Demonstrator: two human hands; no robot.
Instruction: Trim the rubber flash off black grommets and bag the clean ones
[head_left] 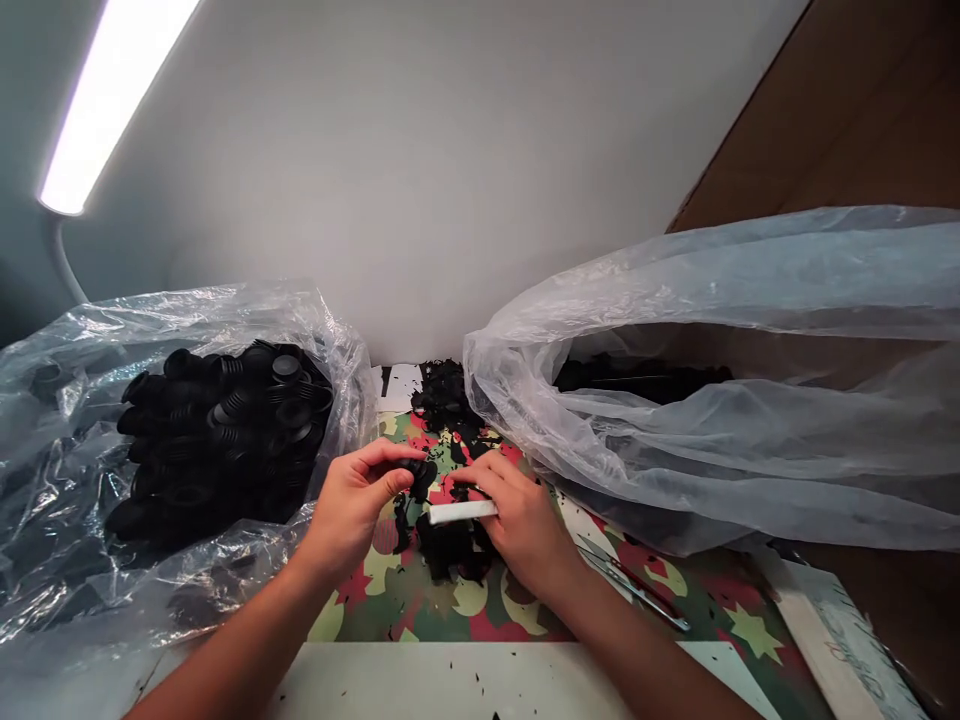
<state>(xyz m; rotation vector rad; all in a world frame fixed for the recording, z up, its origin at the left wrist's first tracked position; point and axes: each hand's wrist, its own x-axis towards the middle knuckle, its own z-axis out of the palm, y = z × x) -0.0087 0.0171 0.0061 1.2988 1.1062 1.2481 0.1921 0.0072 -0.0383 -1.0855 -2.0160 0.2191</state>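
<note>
Between the thumb and fingers of my left hand [349, 505] is a small black rubber-like part [421, 476], its exact shape hard to make out. My right hand [525, 525] is closed around a thin tool with a white handle [463, 511]; its working end is not clear. Both hands are close together above a patterned mat [525, 612]. Black scraps [454, 550] lie on the mat just below them, and another heap of black trimmings [442, 390] sits farther back, by the wall.
To the left, a clear plastic bag [82, 325] holds many ribbed black rubber parts [225, 430]. At right, another plastic bag [675, 480] gapes open with black pieces inside, before a cardboard box [847, 120]. Slim metal tools [637, 590] lie near my right forearm. A lamp [112, 100] shines upper left.
</note>
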